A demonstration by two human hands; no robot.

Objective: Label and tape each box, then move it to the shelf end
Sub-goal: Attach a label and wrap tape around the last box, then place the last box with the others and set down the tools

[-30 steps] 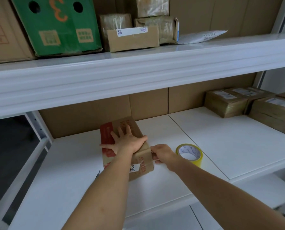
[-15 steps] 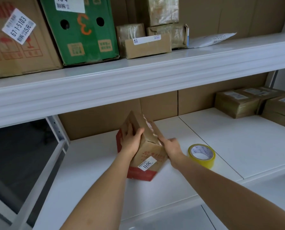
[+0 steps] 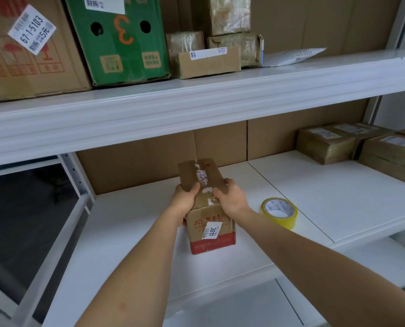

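Cardboard box (image 3: 207, 204) stands on end on the shelf (image 3: 130, 232), gripped between my left hand (image 3: 185, 200) and right hand (image 3: 231, 199), tape roll (image 3: 279, 212) just right of them; standing tall, it might tip if I let go carelessly.

A brown cardboard box (image 3: 207, 204) has a red bottom band; the tape roll (image 3: 279, 212) is yellow; the shelf (image 3: 338, 197) white.

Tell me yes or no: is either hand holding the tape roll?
No: the tape roll lies on the shelf while both the left hand and right hand grip the box.
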